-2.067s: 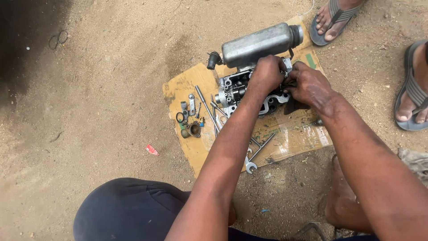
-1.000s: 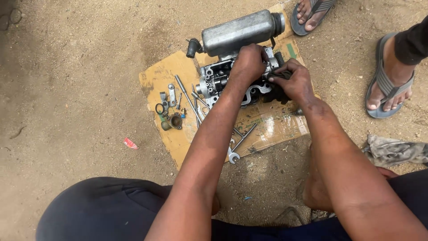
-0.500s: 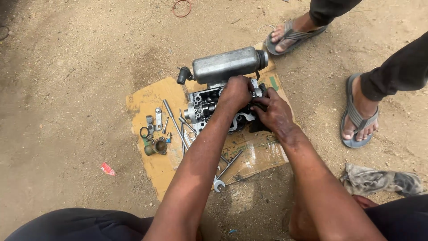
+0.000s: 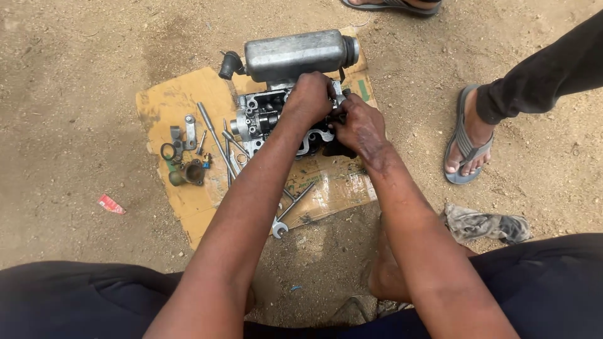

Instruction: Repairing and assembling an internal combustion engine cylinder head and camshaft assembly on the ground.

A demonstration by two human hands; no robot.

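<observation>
Both our hands are pressing onto the engine cylinder head (image 4: pixel 264 122) near the far edge of the cardboard sheet (image 4: pixel 169 100), left hand (image 4: pixel 309 99) clamped over its top, right hand (image 4: pixel 358 129) gripping its side; it looks heavy, rigid, oily, best held by its solid body.

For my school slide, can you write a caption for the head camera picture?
Both hands, left and right, grip an engine part on cardboard over sandy ground.
</observation>
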